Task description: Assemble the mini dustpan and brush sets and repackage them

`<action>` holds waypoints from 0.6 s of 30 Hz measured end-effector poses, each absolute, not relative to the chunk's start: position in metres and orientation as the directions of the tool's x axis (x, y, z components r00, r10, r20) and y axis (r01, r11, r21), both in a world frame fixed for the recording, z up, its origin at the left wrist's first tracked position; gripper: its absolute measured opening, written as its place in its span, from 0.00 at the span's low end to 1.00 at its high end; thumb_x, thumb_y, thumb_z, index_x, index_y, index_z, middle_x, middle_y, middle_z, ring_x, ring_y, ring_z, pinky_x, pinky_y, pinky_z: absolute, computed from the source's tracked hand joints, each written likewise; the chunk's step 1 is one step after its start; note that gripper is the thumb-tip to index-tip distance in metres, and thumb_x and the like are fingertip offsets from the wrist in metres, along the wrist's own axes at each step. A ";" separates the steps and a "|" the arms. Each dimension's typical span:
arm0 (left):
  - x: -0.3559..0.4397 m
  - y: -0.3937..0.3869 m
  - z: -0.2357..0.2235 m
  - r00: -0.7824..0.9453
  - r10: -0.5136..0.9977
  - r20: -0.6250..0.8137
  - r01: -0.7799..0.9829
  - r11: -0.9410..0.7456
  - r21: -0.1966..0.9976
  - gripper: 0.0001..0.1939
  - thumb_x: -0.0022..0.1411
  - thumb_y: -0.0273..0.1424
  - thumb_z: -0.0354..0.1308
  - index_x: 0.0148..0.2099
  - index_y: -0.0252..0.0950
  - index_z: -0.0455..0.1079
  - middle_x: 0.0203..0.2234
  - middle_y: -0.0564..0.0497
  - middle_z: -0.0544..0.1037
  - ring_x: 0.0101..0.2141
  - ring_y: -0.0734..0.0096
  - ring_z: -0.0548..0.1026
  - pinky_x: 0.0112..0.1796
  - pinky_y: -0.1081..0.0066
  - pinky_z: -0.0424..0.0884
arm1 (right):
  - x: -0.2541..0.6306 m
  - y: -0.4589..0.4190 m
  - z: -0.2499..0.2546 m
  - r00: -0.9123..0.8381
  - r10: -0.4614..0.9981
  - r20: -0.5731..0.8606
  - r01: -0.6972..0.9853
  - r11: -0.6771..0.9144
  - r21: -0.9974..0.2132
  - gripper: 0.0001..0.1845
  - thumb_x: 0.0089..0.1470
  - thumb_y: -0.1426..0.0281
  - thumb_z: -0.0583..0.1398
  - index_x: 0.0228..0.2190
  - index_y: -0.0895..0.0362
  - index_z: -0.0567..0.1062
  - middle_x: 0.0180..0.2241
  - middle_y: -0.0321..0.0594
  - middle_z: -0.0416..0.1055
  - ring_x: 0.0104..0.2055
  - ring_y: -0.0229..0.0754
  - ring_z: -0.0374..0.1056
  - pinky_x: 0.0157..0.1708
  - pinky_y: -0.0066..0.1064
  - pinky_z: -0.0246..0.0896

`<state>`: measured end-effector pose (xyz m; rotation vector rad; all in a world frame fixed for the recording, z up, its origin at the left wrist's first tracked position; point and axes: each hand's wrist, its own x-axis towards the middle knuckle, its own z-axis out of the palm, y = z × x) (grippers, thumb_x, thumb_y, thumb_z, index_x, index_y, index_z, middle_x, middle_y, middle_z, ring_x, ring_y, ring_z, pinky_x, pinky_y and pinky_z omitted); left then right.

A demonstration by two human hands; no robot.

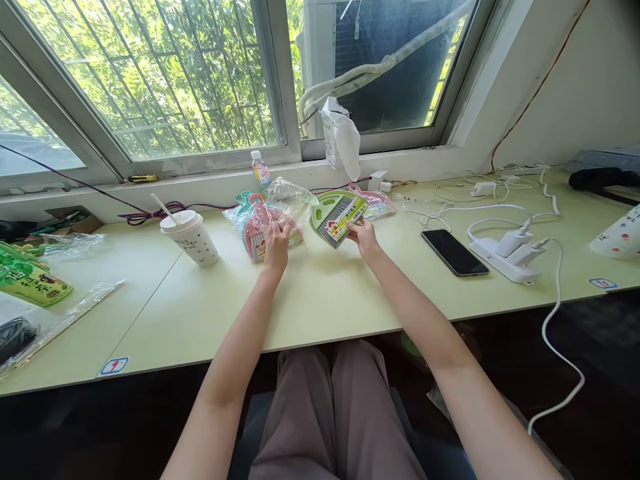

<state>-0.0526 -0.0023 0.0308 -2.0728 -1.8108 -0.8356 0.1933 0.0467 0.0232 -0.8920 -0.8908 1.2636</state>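
Reaching forward over the table (320, 293) in the head view, both arms stretch nearly straight. The right hand (363, 235) pinches the lower corner of a tilted green brush set (337, 217) between the hands. The left hand (277, 243) bunches its fingers against a plastic-wrapped pink brush set (255, 233); whether it grips, I cannot tell. Leftward stands a lidded paper cup (193, 239), contents hidden.

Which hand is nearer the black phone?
Right. The right hand, holding the green item, is left of the phone; the left hand is farther left, at the pink item.
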 end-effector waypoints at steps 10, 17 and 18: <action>-0.056 -0.001 0.027 0.029 0.779 0.626 0.939 -0.237 0.251 0.27 0.56 0.13 0.45 0.56 0.34 0.67 0.48 0.38 0.67 0.56 0.51 0.65 0.56 0.52 0.66 | 0.201 0.042 0.039 0.050 0.982 0.183 -0.451 0.186 -0.873 0.17 0.48 0.71 0.67 0.40 0.52 0.71 0.39 0.37 0.80 0.44 0.45 0.78 0.46 0.40 0.77; -0.055 -0.003 0.031 0.031 0.805 0.593 0.972 -0.162 0.170 0.29 0.57 0.13 0.44 0.60 0.30 0.65 0.49 0.34 0.68 0.55 0.50 0.66 0.54 0.52 0.68 | 0.206 0.043 0.043 0.004 0.977 0.214 -0.455 0.192 -0.869 0.22 0.43 0.68 0.71 0.40 0.52 0.72 0.38 0.37 0.80 0.42 0.46 0.78 0.44 0.40 0.76; -0.055 -0.003 0.031 0.023 0.805 0.593 0.975 -0.148 0.164 0.29 0.58 0.13 0.44 0.61 0.29 0.65 0.49 0.34 0.68 0.55 0.50 0.67 0.54 0.52 0.69 | 0.206 0.043 0.043 -0.027 0.977 0.212 -0.449 0.178 -0.876 0.23 0.42 0.68 0.72 0.40 0.53 0.73 0.38 0.37 0.80 0.41 0.46 0.78 0.43 0.40 0.77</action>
